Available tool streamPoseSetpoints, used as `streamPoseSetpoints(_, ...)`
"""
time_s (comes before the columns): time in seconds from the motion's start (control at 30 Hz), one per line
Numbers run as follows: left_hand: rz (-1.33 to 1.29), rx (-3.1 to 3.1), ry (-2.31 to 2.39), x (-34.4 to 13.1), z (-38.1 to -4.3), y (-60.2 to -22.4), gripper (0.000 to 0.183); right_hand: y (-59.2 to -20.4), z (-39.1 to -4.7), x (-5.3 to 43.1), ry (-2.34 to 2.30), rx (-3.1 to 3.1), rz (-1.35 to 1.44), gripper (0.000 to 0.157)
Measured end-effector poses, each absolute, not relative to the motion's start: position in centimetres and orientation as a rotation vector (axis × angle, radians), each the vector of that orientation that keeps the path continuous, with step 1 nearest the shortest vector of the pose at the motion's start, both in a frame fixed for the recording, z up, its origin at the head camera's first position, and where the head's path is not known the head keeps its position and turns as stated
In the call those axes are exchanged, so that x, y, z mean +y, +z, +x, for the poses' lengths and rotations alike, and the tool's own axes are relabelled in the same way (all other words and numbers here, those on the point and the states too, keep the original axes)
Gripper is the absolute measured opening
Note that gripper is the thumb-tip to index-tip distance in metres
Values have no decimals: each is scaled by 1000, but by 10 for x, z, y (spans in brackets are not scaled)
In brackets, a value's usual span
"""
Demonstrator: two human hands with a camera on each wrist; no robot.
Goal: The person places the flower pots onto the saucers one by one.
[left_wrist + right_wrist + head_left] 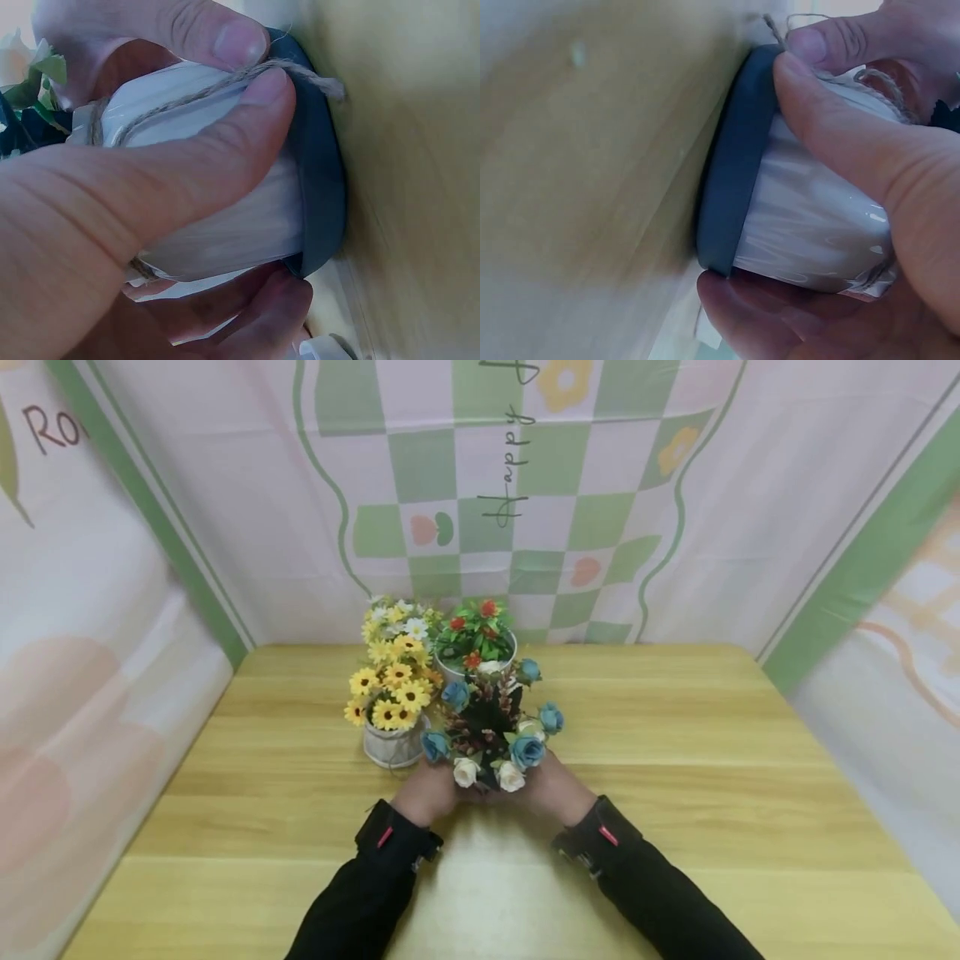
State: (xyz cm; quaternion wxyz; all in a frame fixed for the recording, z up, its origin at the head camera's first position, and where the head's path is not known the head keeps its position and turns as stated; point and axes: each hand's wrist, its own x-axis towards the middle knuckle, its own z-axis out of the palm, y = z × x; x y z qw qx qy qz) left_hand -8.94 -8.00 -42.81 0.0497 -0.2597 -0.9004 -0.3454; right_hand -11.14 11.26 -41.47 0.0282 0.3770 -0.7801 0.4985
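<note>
Both hands hold one small white pot (240, 217) with a dark blue base (731, 187) and a twine tie (225, 82), standing on the wooden table (675, 777). It carries blue and white artificial roses (495, 727) with dark pinecone sprigs. My left hand (427, 789) wraps thumb and fingers round its left side. My right hand (551, 789) grips its right side, thumb (840, 127) on the white wall. In the head view the flowers hide the pot itself.
Just behind stand a white pot of yellow sunflowers and daisies (390, 681) and a pot of red flowers with green leaves (476, 639). A printed green and pink backdrop (525, 485) walls the table on three sides.
</note>
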Motion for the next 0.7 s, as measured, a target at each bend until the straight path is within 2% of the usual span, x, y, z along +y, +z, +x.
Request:
streamPoseSetpoints(0.17, -743, -2788, -1007, -78, -98, -425, 65, -421, -119, 112, 1517, -2427, 1121, 97)
streamPoseSetpoints(0.47, -731, -2790, -985, -83, -114, -431, 59, -426, -135, 107, 1463, -2459, 1084, 91)
streamPoseSetpoints(0.7, -564, -2949, -847, -76, -123, -421, 57, -428, -144, 107, 1520, -2466, 1037, 88)
